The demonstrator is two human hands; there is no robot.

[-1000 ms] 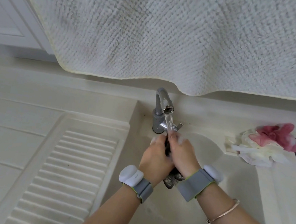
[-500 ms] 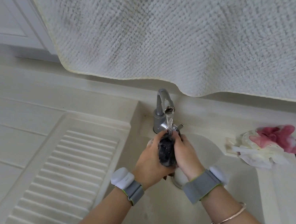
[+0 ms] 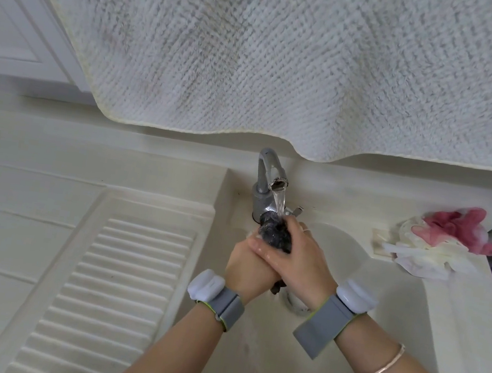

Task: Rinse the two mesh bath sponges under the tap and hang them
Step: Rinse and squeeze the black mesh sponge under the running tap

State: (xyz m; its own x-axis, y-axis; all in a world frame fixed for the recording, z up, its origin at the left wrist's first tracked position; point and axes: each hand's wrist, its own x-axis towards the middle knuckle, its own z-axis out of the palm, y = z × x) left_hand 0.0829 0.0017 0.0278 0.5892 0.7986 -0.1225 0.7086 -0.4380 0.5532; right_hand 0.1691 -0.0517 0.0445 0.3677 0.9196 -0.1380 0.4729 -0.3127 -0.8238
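A dark mesh sponge point(image 3: 274, 233) sits squeezed between both hands directly under the tap point(image 3: 267, 176), and the running water point(image 3: 280, 202) falls onto its top end. The right hand point(image 3: 294, 259) wraps over the sponge from the right side, its fingers curled around it and crossing over the left hand point(image 3: 246, 271), which grips the sponge from below and the left. A small dark end of the sponge shows beneath the hands, just above the drain point(image 3: 296, 302). All of this is held over the pale sink point(image 3: 380, 302).

Each wrist carries a grey band with a white pod, and a thin bracelet point(image 3: 384, 365) circles the right forearm. The second sponge, pink and white point(image 3: 444, 241), lies on the sink's right edge, well apart from the hands. To the left of the basin the tabletop point(image 3: 45, 194) has a ribbed draining board point(image 3: 113, 294). A large white towel point(image 3: 289, 55) hangs across the top, its lower edge just above the tap.
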